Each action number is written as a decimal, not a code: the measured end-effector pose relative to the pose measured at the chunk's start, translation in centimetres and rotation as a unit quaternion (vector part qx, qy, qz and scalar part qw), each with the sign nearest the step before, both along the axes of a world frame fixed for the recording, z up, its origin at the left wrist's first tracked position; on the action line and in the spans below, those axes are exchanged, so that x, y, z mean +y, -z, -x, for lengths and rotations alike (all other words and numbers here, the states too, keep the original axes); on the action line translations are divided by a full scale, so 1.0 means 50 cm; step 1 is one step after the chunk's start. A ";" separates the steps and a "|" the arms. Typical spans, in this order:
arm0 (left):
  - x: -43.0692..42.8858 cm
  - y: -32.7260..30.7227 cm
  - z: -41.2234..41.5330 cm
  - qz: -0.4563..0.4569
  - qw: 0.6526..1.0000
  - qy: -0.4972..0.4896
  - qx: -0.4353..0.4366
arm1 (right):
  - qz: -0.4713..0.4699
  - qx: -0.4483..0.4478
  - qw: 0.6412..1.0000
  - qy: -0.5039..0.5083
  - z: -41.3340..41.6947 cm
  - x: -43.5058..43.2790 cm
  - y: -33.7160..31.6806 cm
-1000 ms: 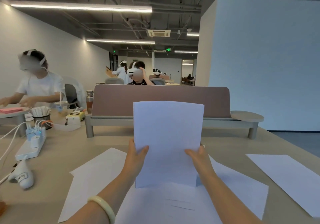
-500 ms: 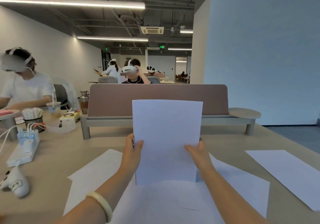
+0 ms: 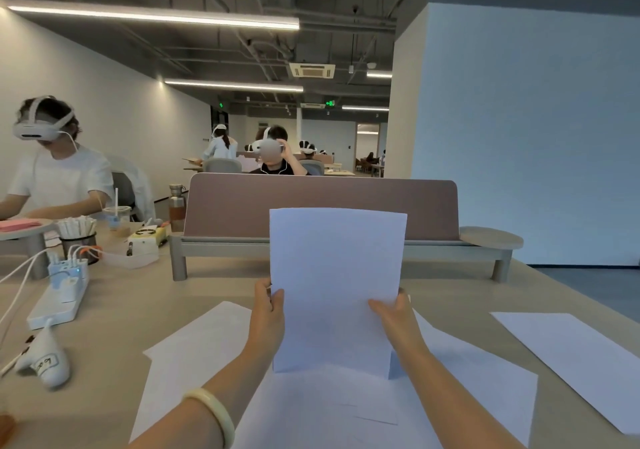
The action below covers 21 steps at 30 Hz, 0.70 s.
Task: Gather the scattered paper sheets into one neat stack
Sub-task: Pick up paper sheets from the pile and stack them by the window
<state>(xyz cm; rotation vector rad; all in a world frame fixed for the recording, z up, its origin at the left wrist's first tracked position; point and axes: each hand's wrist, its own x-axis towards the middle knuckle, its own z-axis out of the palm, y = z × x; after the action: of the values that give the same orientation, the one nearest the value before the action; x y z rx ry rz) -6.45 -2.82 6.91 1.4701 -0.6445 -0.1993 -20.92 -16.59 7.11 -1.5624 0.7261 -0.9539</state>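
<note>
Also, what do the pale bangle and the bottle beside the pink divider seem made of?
Pale cream round bangle: probably jade or resin; smooth, softly glossy. Brown cylindrical bottle: likely metal; silvery, dull-shining shoulder and neck, brown body perhaps coated.

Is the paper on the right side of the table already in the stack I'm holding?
No, that sheet lies flat on the table, apart from the stack the left hand and right hand hold upright.

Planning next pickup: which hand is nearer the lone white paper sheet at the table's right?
Right. The right hand holds the right edge of the upright white paper stack, the lone white sheet beyond it; the left hand holds its left edge.
</note>
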 end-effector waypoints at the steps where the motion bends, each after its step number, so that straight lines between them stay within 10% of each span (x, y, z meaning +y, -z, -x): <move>1: 0.000 0.002 0.000 0.004 1.000 -0.007 -0.002 | 0.000 -0.001 1.000 0.003 0.000 0.000 0.004; 21: -0.017 0.004 0.018 -0.025 0.998 -0.053 -0.030 | 0.000 0.033 0.999 0.010 -0.004 0.003 0.022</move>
<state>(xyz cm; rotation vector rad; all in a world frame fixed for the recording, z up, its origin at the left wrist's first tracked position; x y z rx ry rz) -7.33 -3.68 6.73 1.5596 -0.6121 -0.0902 -20.70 -16.45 6.01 -1.5941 0.7897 -0.9213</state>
